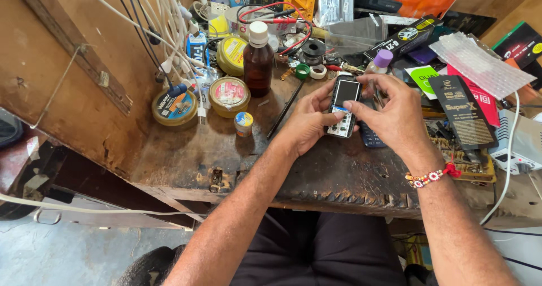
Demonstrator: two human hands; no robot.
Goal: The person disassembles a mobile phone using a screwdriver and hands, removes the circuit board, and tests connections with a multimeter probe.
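Both hands hold a small keypad phone [344, 106] just above the worn wooden bench [226, 150]. The left hand [307, 122] cups it from below and the side, fingers curled close around its edge, while the right hand [389, 114] closes over it from the other side, thumb and forefinger pinched narrow at the keypad end. To work well here, the cupping hand should keep the phone steady and level, and the pinching fingertips should press lightly and evenly rather than twist. Just beyond the fingertips stand a brown glass bottle [258, 60] and a purple-capped vial [381, 60]; beside the left knuckles lies a thin black rod [285, 110]. What the right fingertips grip is hard to make out, possibly a loose cover; the phone's lower edge is hidden by them.
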